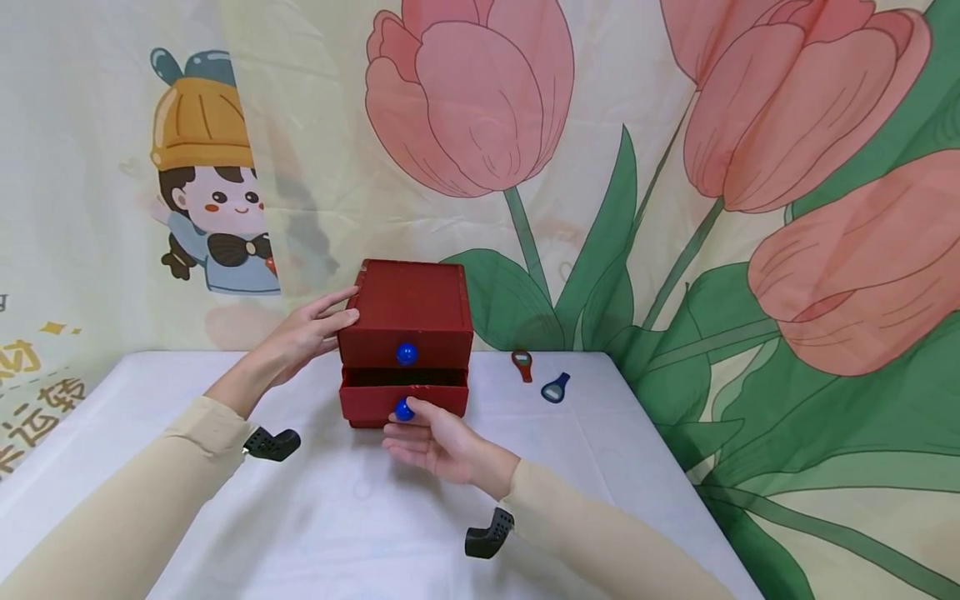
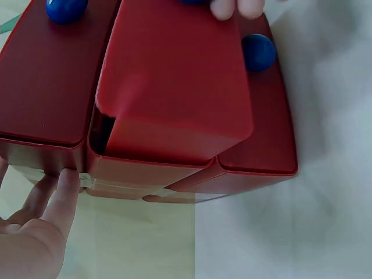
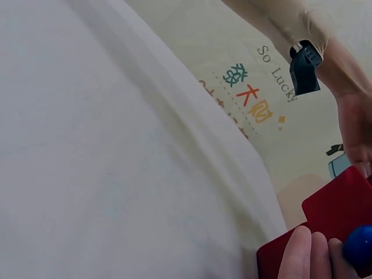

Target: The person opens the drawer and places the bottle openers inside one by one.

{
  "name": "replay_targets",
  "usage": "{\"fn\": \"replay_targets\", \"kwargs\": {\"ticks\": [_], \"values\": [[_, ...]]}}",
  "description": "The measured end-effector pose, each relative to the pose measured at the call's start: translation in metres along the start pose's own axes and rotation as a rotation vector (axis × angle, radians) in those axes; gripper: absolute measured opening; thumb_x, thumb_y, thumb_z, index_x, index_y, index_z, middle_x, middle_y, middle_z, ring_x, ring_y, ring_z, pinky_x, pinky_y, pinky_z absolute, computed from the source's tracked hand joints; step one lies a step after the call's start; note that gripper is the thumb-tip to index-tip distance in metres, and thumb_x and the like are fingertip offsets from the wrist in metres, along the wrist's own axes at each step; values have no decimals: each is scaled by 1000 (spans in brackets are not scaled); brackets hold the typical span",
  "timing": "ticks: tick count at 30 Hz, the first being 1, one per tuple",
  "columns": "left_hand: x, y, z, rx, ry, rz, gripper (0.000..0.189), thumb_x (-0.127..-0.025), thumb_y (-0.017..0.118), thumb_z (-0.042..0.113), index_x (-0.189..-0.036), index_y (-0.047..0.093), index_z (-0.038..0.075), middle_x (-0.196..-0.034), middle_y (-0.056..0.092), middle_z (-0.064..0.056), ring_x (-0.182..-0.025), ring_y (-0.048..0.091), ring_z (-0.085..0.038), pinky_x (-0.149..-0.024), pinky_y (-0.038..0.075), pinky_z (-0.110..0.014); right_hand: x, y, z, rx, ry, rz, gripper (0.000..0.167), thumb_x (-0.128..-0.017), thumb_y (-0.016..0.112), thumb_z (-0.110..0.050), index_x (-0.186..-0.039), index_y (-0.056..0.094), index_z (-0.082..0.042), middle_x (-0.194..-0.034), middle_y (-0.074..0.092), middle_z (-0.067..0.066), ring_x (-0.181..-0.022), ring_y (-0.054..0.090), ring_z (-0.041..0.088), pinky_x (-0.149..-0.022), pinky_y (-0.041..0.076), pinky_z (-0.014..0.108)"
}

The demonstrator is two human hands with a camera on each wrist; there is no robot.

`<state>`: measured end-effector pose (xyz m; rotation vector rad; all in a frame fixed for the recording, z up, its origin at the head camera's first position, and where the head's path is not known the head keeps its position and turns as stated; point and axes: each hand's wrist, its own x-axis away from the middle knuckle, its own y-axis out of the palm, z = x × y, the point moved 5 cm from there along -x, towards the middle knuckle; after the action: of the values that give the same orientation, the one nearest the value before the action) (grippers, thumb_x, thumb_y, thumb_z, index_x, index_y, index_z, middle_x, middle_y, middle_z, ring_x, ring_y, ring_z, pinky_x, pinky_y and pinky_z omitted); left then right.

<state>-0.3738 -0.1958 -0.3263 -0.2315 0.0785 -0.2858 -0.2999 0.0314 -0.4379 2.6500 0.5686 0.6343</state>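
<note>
A red chest of drawers [image 1: 412, 293] with round blue knobs stands on the table. Its middle drawer [image 2: 174, 75] juts out past the top drawer [image 2: 49, 81] and the bottom drawer [image 2: 264, 122]; a dark gap shows above its front in the head view. My right hand [image 1: 442, 442] pinches the middle drawer's blue knob [image 1: 404, 409] between thumb and fingers. My left hand [image 1: 303, 337] rests against the chest's left side near the top, its fingers extended. What lies inside the drawer is hidden.
To the right of the chest lie a red key fob [image 1: 522, 367] and a blue key fob [image 1: 555, 388] on the white tablecloth [image 1: 360, 517]. A curtain [image 1: 330, 150] printed with tulips and a cartoon child hangs right behind the table.
</note>
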Motion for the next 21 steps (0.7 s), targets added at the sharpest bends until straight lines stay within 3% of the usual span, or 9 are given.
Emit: {"fn": "replay_targets", "kwargs": {"ticks": [11,21], "values": [[1,3,0,7,3,3,79,-109,58,41,-173,15,25,-175,23,-18,-156,32,-43,-126,26,-63,-25,-7,-8,11,-40,18,52,-108,60,-41,-136,67,2,-129,73,17,-129,67,39,-106,56,41],[2,2,2,-7,0,6,79,-109,58,42,-173,14,25,-175,23,-18,-157,32,-43,-127,26,-62,-33,-6,-13,13,-55,38,51,-109,60,-40,-136,67,3,-128,74,18,-125,70,38,-107,55,43]]}}
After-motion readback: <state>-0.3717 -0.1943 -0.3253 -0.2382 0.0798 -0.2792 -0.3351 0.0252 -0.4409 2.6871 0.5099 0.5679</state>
